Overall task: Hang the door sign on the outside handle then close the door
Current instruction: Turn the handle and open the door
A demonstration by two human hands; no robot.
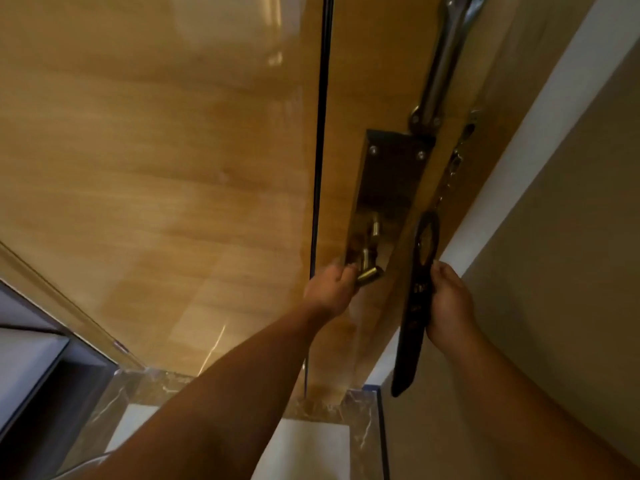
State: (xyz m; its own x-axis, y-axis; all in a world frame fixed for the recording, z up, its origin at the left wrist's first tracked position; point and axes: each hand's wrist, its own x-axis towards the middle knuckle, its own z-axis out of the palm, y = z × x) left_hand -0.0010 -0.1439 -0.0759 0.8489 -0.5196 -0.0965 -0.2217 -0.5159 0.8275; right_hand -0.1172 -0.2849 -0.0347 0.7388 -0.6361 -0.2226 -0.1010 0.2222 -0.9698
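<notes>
A wooden door [156, 150] fills the view ahead, with a dark metal plate and a brass lever handle [369, 271] near its right edge. My left hand [330, 289] is closed around that handle. A long dark door sign [414, 306] with an oval hole at its top hangs upright just right of the handle, along the door's edge. My right hand [450, 306] grips the sign at its middle. The outside handle is hidden from view.
A metal swing guard [443, 64] and a security chain [453, 168] sit above the handle. A white door frame and beige wall [554, 237] stand close on the right. Marble threshold [329, 403] lies below, a dark cabinet [41, 375] at the lower left.
</notes>
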